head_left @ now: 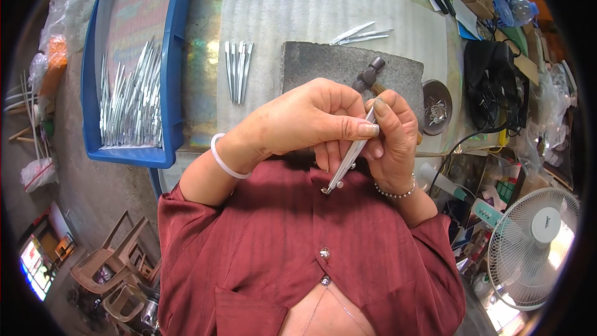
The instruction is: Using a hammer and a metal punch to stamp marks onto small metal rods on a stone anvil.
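In front of my chest, both hands are closed on a slim silver metal tool (pixel 349 160). It looks like two long narrow legs lying together, with small round knobs near the lower end; its exact kind I cannot make out. My left hand (pixel 314 115), with a white bangle at the wrist, presses its thumb along the tool's side. My right hand (pixel 396 140), with a beaded bracelet, pinches the upper end between thumb and fingers. Behind the hands, a hammer (pixel 369 74) lies on a dark stone block (pixel 317 65), its handle partly hidden by my right hand.
A blue tray (pixel 169 81) at the left holds many slim silver pieces (pixel 134 102). Several similar pieces (pixel 238 73) lie in a row on white foam (pixel 267 6), others (pixel 360 34) beyond the block. A bowl of small metal pins (pixel 436 109) stands right, near a fan (pixel 535 242).
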`<state>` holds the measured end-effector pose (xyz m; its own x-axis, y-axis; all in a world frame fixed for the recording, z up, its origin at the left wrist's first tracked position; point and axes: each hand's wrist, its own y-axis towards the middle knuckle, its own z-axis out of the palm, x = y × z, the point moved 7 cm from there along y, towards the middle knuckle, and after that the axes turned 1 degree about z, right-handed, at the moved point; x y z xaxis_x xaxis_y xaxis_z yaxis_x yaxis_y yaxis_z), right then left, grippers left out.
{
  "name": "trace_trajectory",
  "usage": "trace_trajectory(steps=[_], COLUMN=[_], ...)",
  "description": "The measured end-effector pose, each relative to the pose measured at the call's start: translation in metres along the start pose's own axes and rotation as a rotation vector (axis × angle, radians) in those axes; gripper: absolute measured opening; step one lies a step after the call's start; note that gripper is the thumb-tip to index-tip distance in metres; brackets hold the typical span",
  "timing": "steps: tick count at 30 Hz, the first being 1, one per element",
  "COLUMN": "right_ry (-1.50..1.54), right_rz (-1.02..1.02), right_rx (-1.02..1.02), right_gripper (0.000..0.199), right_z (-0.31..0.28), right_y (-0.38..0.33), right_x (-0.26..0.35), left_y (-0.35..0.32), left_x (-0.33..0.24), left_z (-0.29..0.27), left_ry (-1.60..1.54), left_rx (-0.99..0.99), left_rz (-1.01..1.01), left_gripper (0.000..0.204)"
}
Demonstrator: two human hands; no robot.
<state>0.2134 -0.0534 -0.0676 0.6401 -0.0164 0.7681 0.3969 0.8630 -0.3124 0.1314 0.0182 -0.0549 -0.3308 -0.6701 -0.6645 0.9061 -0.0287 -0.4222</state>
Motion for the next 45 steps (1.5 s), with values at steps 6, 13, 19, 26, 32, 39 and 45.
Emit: trace_trajectory(steps=[6, 13, 19, 26, 32, 39, 45], right_ry=[-0.133, -0.788, -1.792, -1.071, -0.345, -0.249, -0.298], right_rz=[-0.019, -0.292, -0.48, -0.364, -0.247, 0.087, 0.26], right_rx=[-0.002, -0.117, -0.322, 0.241, 0.453, 0.31, 0.288], right_gripper=[0.017, 0.02, 0.018, 0.034, 0.014, 0.008, 0.008], right_z=[-0.008, -0.086, -0.172, -0.01, 0.019, 0.014, 0.023], right_y=[0.01, 0.092, 0.178, 0.057, 0.009, 0.015, 0.012], right_x=[0.02, 0.155, 0.149, 0.099, 0.039, 0.006, -0.011], left_y=[0.003, -0.039, -0.058, -0.046, -0.013, -0.032, -0.045], left_x=[-0.014, -0.014, -0.009, 0.001, 0.01, 0.03, 0.022], left_z=[0.0, -0.034, -0.036, -0.039, -0.021, -0.02, -0.019], left_ry=[0.25, 0.063, -0.148, -0.404, -0.527, -0.107, 0.356], left_rx=[-0.057, -0.563, -0.596, -0.5, -0.312, -0.391, -0.499], left_rz=[0.132, 0.538, 0.716, 0.78, 0.631, 0.429, 0.417], left_gripper=[0.017, 0.008, 0.015, 0.009, 0.007, 0.008, 0.008])
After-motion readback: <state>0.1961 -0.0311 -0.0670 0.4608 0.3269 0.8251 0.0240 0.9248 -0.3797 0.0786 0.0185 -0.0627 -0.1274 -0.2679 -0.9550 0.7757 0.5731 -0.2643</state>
